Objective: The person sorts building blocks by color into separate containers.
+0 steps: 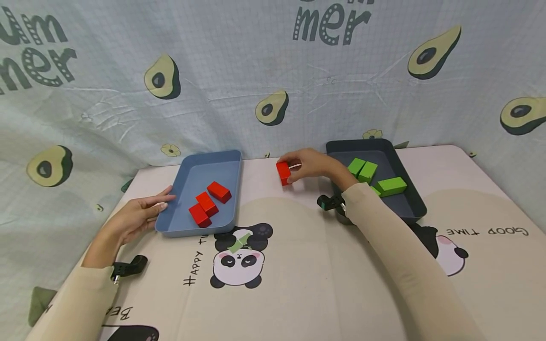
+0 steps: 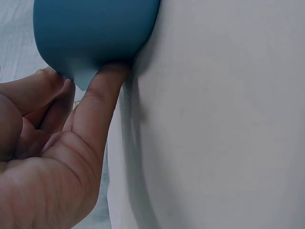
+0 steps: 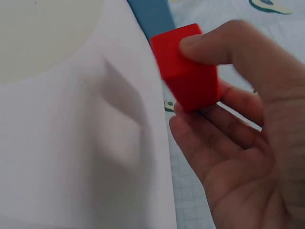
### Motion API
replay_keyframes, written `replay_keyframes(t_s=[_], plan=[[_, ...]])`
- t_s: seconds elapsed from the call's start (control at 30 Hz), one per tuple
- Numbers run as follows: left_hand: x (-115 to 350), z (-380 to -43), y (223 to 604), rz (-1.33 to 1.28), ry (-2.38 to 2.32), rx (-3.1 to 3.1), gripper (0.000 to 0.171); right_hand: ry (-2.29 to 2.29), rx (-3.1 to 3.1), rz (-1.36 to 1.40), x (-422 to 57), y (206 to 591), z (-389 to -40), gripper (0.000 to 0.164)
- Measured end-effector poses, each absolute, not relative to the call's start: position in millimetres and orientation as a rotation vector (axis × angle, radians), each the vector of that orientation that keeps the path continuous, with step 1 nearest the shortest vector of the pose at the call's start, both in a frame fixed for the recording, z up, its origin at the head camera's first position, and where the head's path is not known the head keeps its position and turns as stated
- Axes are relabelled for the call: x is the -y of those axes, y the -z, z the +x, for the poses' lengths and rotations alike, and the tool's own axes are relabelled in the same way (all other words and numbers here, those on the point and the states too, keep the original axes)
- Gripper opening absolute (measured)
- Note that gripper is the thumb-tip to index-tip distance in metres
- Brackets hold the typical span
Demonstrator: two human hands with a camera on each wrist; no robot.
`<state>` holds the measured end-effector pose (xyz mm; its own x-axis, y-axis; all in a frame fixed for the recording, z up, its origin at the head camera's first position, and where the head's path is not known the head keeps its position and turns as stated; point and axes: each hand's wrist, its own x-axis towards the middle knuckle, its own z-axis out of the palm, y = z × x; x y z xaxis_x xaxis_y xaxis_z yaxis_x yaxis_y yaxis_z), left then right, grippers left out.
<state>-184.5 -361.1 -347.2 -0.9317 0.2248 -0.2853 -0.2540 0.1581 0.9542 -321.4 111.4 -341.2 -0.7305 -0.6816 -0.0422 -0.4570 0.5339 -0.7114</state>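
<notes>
My right hand [image 1: 309, 163] holds a red block [image 1: 283, 173] between thumb and fingers, above the table between the two trays. In the right wrist view the thumb presses one face of the red block [image 3: 186, 67], with fingers behind and beneath it. My left hand [image 1: 134, 218] grips the left rim of the blue tray [image 1: 172, 222], one finger reaching over the rim. In the left wrist view, a finger of the left hand [image 2: 62, 162] lies against the underside of the blue tray [image 2: 95, 38]. Several red blocks [image 1: 207, 204] lie in that tray.
Right of centre stands a dark grey tray [image 1: 411, 203] holding several green blocks [image 1: 391, 186]; my right forearm crosses its near left corner. A panda-print cloth [image 1: 298, 284] covers the table. Behind it hangs an avocado-print curtain [image 1: 213, 109].
</notes>
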Motion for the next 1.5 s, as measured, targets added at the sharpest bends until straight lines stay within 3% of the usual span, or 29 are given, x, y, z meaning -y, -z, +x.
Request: replay_keyframes(t_s=[0.8,1.13,1.5], plan=[[360.1,-184.2,348.8,-0.042,-1.818,-2.092,0.047,1.566,-2.087,-0.892,-108.5,340.6,-308.9,0.064],[358.0,-182.6,346.2,-0.039,-1.817,-2.104,0.047,1.519,-2.237,-1.016,-93.4,335.1,-303.1,0.071],[358.9,-183.8,348.1,-0.044,-1.777,-2.141,0.048,1.544,-2.309,-1.113,-90.3,332.6,-299.8,0.069]])
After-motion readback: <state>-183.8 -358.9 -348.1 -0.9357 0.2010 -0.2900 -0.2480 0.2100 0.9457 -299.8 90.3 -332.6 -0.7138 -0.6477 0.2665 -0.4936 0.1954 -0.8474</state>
